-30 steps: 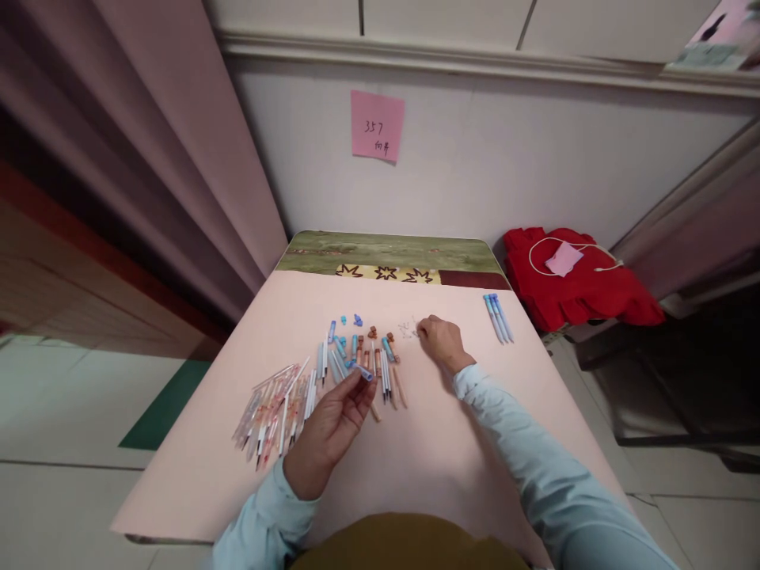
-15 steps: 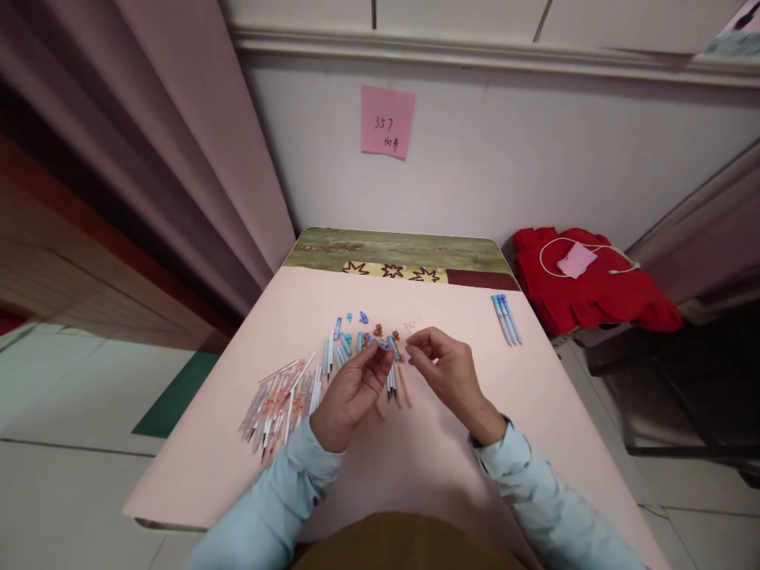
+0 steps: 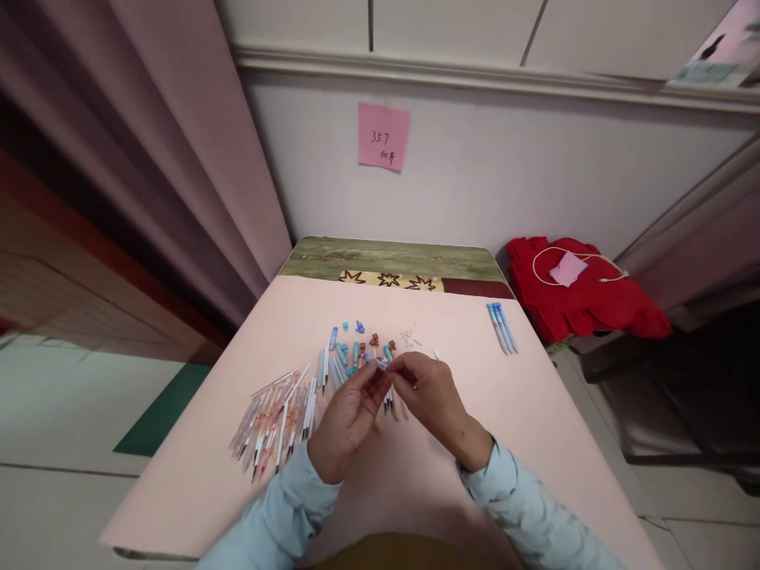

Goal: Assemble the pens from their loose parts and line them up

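Left hand (image 3: 347, 416) and right hand (image 3: 431, 396) meet above the counter (image 3: 534, 412), fingertips pinching a blue pen piece (image 3: 380, 365) from both ends. Loose pen parts (image 3: 355, 349) lie grouped by kind just beyond, within reach.

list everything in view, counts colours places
table: one, pink cover, centre
refills: pile, clear and white, table's left
pen parts: many, blue and brown, mid-table
pens: three, blue, table's far right
sticky note: one, pink, wall
cloth: one, red, right of table
curtain: one, mauve, left
blue pen part: one, between both hands
left hand: one, pinching blue pen part
right hand: one, fingertips at it
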Tool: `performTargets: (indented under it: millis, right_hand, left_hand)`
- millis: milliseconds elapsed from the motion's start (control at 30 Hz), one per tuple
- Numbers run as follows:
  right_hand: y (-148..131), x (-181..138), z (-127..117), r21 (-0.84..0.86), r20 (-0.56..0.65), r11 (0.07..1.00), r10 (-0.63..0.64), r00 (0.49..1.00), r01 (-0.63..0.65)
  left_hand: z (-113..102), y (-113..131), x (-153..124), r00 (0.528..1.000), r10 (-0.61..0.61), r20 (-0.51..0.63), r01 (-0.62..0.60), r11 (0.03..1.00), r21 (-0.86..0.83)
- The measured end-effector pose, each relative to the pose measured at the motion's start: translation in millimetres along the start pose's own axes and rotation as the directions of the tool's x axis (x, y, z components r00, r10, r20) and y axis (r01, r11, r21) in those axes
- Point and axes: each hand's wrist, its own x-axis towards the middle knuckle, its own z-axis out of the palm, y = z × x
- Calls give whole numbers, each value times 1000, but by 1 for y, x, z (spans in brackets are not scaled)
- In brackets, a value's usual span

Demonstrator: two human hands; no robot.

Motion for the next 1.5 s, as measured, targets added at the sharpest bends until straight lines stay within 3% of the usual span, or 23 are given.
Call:
performTargets:
  millis: [200,733,967,1100,1200,1333,1500]
  right_hand:
    - [0,-5,7,-95,65,994,-42,997,48]
    - [1,-15,7,-170,147,985,35,988,-9]
    - [2,-24,7,-54,116,996,81,990,-75]
    - [26,-28,-3,-2,44,983,183,982,-183]
    - [56,-24,-15,-192,-2,949,254,967,-249]
    - [92,-10,-23,-509,-93,786,353,931,-349]
    - [112,15,-15,-557,-68,759,363,929,-337]
  left_hand:
    - [-10,-5,-3,999,-48,15,47,998,42]
    - [-21,-11,-8,994,-102,-42,105,993,58]
    - [-21,-8,-17,981,-163,-104,165,986,15]
    - [-23,5,-20,976,-146,-159,136,988,-74]
    - [-21,12,-23,982,-102,-156,80,987,-140]
    - [-17,11,-26,982,-124,-142,103,983,-150]
    - [-17,6,-28,985,-113,-132,94,986,-141]
